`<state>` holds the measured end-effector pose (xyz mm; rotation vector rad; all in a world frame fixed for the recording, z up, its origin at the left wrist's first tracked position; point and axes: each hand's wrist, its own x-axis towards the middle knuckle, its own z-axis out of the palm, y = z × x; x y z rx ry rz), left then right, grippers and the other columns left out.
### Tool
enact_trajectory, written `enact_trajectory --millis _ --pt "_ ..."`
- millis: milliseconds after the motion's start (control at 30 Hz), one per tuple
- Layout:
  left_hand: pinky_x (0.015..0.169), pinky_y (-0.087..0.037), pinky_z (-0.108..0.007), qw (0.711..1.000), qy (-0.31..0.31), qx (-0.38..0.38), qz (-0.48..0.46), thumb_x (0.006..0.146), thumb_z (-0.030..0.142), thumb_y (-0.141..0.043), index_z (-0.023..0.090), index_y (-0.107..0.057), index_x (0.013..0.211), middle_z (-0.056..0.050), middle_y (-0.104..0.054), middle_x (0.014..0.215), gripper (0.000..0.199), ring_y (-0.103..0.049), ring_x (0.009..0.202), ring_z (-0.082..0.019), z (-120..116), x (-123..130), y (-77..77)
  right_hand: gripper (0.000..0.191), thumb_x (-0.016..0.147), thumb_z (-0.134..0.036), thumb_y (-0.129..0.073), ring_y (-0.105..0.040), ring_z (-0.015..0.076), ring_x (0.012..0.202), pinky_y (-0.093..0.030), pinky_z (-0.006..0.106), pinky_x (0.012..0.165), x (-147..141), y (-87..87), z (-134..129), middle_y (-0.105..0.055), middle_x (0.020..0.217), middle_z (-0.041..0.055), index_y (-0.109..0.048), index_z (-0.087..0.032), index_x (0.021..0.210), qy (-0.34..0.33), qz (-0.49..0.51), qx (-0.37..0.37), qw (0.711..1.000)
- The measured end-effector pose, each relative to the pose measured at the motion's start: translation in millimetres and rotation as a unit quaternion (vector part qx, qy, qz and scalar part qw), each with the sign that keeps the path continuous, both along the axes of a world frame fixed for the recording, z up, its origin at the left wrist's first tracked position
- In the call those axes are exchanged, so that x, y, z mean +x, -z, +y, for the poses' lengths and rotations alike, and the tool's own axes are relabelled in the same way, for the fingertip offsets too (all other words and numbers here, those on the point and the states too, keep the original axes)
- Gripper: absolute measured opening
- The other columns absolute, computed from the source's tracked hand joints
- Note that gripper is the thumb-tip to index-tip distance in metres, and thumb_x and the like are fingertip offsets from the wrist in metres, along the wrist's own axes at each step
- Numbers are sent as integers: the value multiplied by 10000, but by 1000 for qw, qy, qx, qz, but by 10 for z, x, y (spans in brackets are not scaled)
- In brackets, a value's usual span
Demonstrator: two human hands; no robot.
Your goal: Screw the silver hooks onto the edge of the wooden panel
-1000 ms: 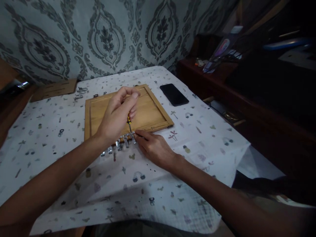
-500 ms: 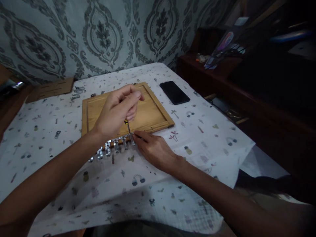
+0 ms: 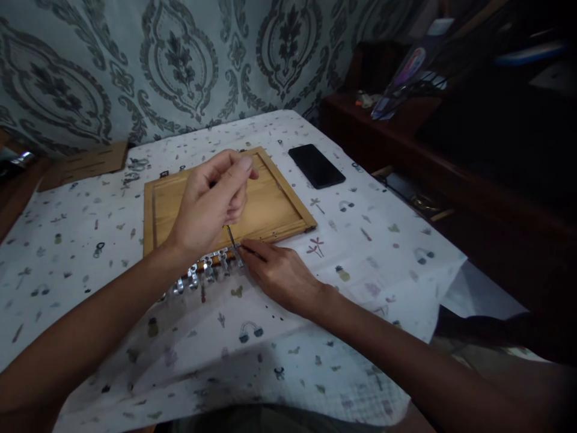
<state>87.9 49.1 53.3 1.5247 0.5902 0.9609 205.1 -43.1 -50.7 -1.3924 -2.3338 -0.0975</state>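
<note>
My left hand is closed round the handle of a screwdriver, above a framed wooden board. The screwdriver's tip points down at the right end of a row of silver metal hooks along the board's near edge. Most of the handle is hidden in my fingers. My right hand lies low at the same end of the row, its fingertips pressed together on the last metal piece by the tip. Part of the row is behind my left wrist.
A black phone lies right of the board on the patterned tablecloth. Flat brown cardboard lies at the back left. A dark red cabinet with an open drawer stands to the right.
The view has shifted slightly, so the board and phone appear a little higher and further left. My left hand has turned a little on the screwdriver; its yellow part shows less.
</note>
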Motion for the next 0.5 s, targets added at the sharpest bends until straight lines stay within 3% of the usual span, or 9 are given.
enact_trajectory --millis 300,500 --pt "377 -257 -219 998 48 32 16 988 353 -595 203 -578 775 91 -300 454 261 -252 359 -67 -6 11 4 219 956 -70 -518 -711 225 856 -540 322 636 -12 -1 4 -723 1182 163 -695 -101 1082 4 -7 -12 1000" --pt "371 -240 -225 990 135 15 36 926 361 -663 202 -613 803 86 -283 466 207 -251 357 -65 22 -48 -49 244 941 -50 -525 -706 213 872 -546 310 663 -6 -8 -4 -718 1182 156 -683 -109 1118 4 3 -28 1000"
